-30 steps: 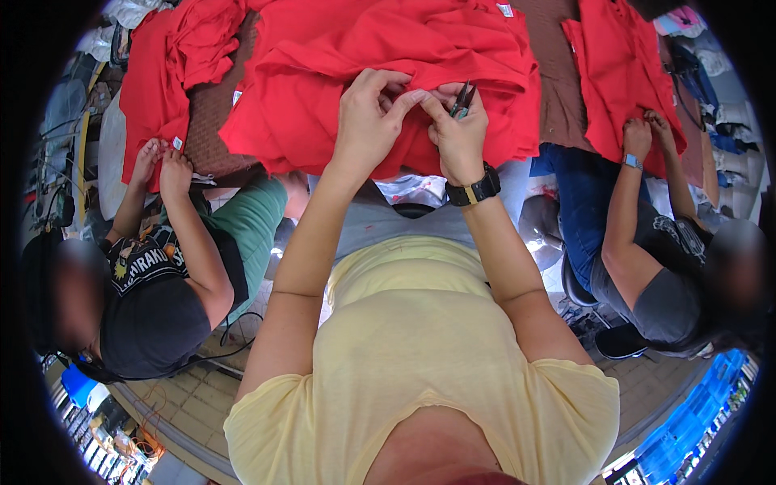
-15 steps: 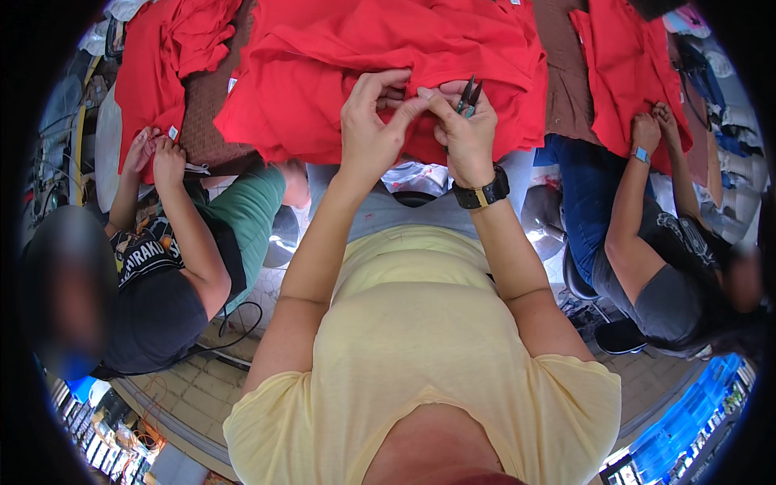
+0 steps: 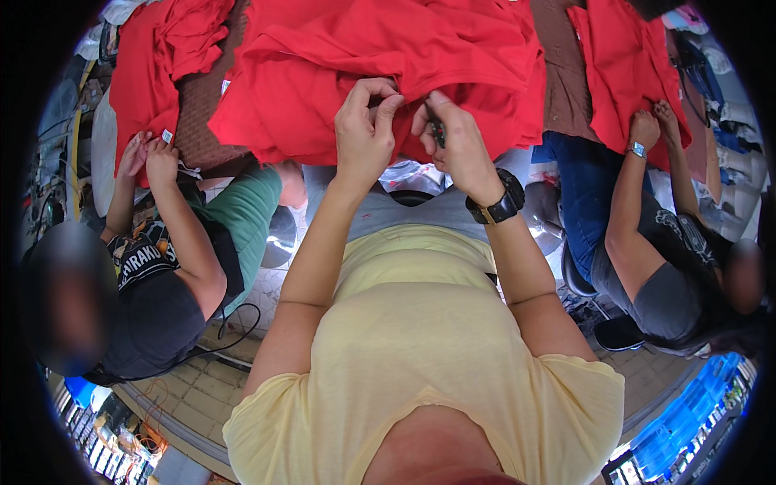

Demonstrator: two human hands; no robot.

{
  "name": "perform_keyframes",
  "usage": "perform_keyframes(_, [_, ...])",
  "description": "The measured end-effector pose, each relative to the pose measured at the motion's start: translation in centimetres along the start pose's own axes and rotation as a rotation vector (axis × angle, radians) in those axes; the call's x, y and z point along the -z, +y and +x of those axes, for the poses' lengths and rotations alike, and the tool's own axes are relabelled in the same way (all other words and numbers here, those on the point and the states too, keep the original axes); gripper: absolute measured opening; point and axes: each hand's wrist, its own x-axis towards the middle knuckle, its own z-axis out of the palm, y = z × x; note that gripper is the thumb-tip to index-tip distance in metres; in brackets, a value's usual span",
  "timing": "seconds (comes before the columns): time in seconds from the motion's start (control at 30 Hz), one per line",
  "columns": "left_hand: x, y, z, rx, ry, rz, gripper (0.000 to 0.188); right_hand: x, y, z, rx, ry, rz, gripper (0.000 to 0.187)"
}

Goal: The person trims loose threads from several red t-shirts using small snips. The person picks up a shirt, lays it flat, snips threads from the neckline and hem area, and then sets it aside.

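A heap of red garments [image 3: 307, 113] lies on the table in front of me, its near edge hanging over the table's rim. My left hand [image 3: 368, 133] is closed in a pinch on a fold of the red cloth, thumb against fingertips. To the right of it, a small gap away, my right hand [image 3: 462, 145] is curled around thread snips [image 3: 438, 132]. Only a short dark green and black part of the snips shows between its fingers; the blades are hidden. A dark watch [image 3: 503, 202] is on my right wrist.
The brown tabletop [image 3: 206, 117] shows between the red piles. At left a co-worker's hands [image 3: 149, 153] handle a red garment; at right another co-worker's hands [image 3: 653, 125] hold red cloth [image 3: 618, 65]. Both people sit close beside me.
My hands have drawn apart from touching at the fingertips. My right hand has turned, and the snips' blades, which pointed up and away, no longer show. The left co-worker's hands shifted slightly.
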Motion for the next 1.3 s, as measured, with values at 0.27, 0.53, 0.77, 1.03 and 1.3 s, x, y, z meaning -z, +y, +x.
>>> perform_keyframes(0.27, [0.2,-0.8,0.0,0.038,0.001,-0.121,0.006,-0.7,0.0,1.2,0.013,-0.078,-0.109,0.053])
perform_keyframes(0.53, [0.0,-0.3,0.1,-0.032,0.044,-0.107,0.003,-0.8,0.3,2.2,-0.094,-0.068,0.146,0.048])
perform_keyframes(0.77, [0.3,-1.0,0.3,-0.104,0.069,-0.100,0.002,-0.3,0.0,3.0,-0.223,-0.153,0.264,0.043])
perform_keyframes(1.03, [0.4,-1.0,0.8,-0.098,0.057,-0.088,0.001,-0.1,0.6,3.9,-0.233,-0.191,0.318,0.043])
perform_keyframes(1.3, [-0.1,-1.7,0.9,-0.072,0.090,-0.110,0.003,-0.4,0.6,4.3,-0.247,-0.143,0.334,0.045])
